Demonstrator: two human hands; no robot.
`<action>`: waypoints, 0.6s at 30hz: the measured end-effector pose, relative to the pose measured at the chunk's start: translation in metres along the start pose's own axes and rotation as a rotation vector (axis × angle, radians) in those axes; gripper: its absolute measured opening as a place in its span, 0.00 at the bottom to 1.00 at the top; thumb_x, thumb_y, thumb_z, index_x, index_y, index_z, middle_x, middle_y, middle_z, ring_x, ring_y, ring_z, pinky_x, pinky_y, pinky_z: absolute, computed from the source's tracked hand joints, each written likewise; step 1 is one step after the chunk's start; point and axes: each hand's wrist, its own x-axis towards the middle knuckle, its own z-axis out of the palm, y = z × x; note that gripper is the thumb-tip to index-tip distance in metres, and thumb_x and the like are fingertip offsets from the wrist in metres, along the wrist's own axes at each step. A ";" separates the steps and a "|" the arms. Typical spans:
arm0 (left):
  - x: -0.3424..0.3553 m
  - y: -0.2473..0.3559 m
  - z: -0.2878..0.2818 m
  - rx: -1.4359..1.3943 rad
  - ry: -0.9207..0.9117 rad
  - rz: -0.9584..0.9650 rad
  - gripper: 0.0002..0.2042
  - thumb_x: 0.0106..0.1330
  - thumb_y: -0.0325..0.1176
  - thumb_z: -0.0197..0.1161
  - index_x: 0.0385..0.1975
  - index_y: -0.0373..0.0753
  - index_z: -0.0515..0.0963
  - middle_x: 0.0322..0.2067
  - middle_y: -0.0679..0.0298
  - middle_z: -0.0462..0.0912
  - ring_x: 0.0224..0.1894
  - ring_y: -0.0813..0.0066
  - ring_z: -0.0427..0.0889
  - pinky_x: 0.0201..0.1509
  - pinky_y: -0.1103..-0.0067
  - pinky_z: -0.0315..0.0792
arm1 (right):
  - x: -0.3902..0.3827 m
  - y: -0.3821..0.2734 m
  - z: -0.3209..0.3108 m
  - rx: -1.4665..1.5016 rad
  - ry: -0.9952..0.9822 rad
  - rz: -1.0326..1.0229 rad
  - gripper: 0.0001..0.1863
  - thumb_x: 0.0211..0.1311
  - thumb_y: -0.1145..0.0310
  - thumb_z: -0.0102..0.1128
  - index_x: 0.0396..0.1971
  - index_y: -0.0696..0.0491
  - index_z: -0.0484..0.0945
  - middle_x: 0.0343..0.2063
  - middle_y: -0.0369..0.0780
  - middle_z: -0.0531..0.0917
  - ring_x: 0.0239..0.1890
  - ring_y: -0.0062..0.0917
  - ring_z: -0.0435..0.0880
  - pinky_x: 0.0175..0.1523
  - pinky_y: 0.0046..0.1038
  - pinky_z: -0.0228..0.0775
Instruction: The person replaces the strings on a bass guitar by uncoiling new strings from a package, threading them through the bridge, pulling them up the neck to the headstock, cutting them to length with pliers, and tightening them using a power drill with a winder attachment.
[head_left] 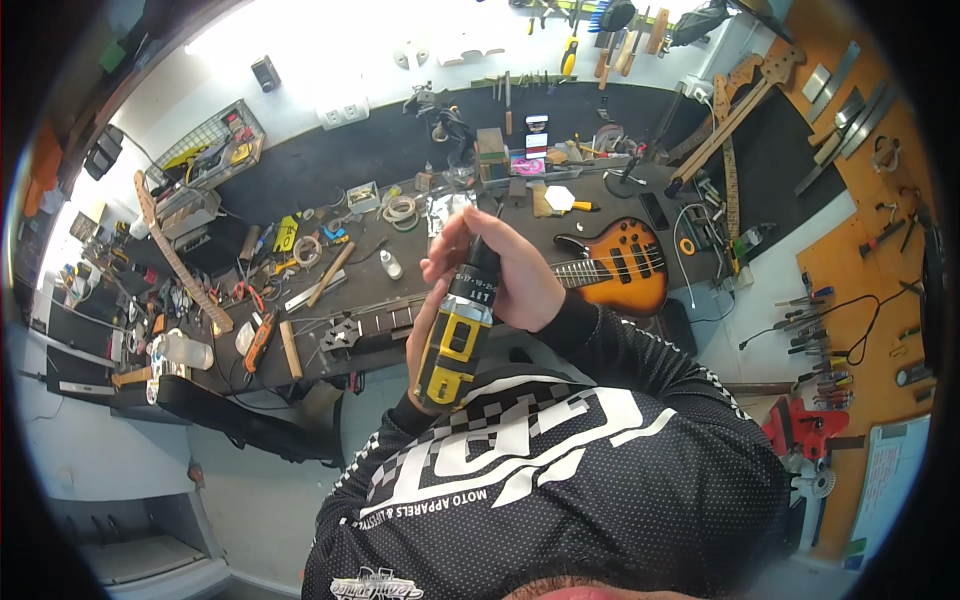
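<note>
Here on my feed, the left hand (pixel 424 325) has the yellow-and-black drill (pixel 452 355), its grip partly hidden, and the right hand (pixel 525 280) lies along the chuck (pixel 471 283), which points to twelve. Around the drill, I see a sunburst guitar (pixel 640 290) at two o'clock, a small white bottle (pixel 390 264) between ten and eleven, an orange tool (pixel 261 342) at nine, a black case (pixel 235 418) at eight.

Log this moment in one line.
left hand: holds cordless drill; right hand: at drill chuck; sunburst bass guitar: on workbench
</note>
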 end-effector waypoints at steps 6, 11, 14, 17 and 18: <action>0.002 0.016 0.021 0.162 -0.111 0.152 0.29 0.82 0.29 0.61 0.80 0.40 0.64 0.64 0.60 0.79 0.63 0.69 0.83 0.65 0.71 0.82 | -0.002 0.008 -0.017 0.113 0.000 0.015 0.18 0.83 0.53 0.52 0.45 0.55 0.78 0.42 0.43 0.86 0.49 0.35 0.90 0.61 0.40 0.81; 0.012 0.012 0.024 0.638 0.037 0.257 0.25 0.83 0.33 0.59 0.78 0.53 0.69 0.62 0.60 0.81 0.61 0.68 0.85 0.66 0.65 0.83 | 0.008 -0.002 -0.035 0.096 0.009 -0.106 0.23 0.88 0.49 0.47 0.50 0.56 0.76 0.45 0.43 0.84 0.49 0.33 0.89 0.59 0.38 0.81; 0.026 -0.001 0.016 0.177 0.021 0.095 0.26 0.84 0.35 0.58 0.79 0.53 0.67 0.63 0.60 0.80 0.61 0.68 0.85 0.65 0.66 0.83 | 0.012 -0.026 -0.048 -0.004 0.022 -0.094 0.21 0.90 0.52 0.43 0.50 0.55 0.77 0.45 0.43 0.84 0.50 0.33 0.88 0.60 0.37 0.82; 0.033 -0.009 0.018 0.106 0.051 -0.011 0.33 0.78 0.30 0.67 0.81 0.47 0.65 0.63 0.58 0.80 0.62 0.68 0.85 0.65 0.68 0.83 | 0.024 -0.048 -0.078 -0.092 0.129 -0.084 0.27 0.91 0.48 0.42 0.48 0.57 0.79 0.37 0.38 0.81 0.43 0.28 0.86 0.54 0.32 0.81; 0.038 -0.012 0.019 0.476 0.056 0.095 0.36 0.73 0.27 0.71 0.80 0.43 0.64 0.63 0.57 0.80 0.61 0.69 0.85 0.65 0.70 0.82 | 0.031 -0.053 -0.108 -0.142 0.212 -0.078 0.26 0.91 0.48 0.43 0.47 0.57 0.80 0.35 0.36 0.79 0.40 0.24 0.83 0.49 0.29 0.79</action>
